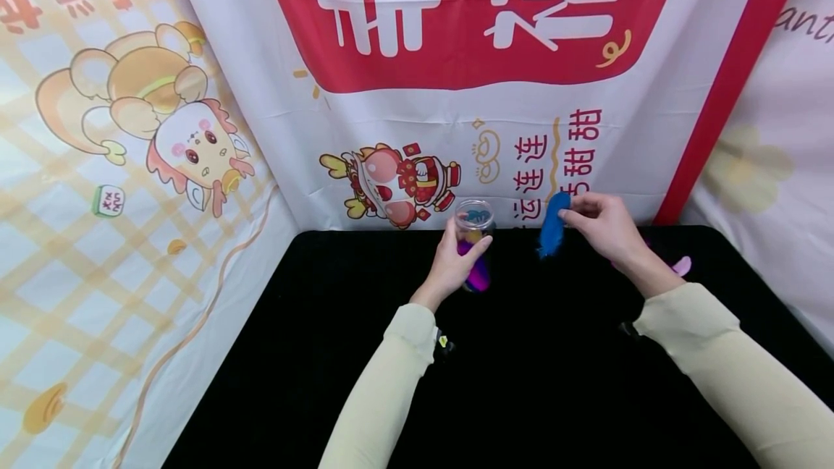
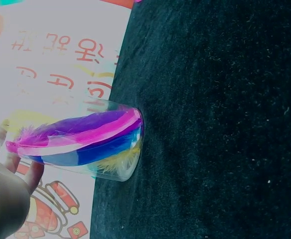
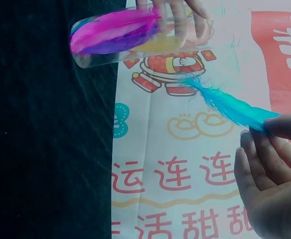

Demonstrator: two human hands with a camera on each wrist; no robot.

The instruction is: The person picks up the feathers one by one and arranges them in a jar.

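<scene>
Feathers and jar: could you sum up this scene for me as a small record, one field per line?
Left hand: grips a clear jar
Inside the jar: feathers in purple, pink, blue and yellow
Right hand: pinches a blue feather near one end
Blue feather's place: outside the jar, not touching it
Surface: black tabletop
Far right: a pink item, partly hidden by the right arm
Backdrop: white and red printed cloth
</scene>
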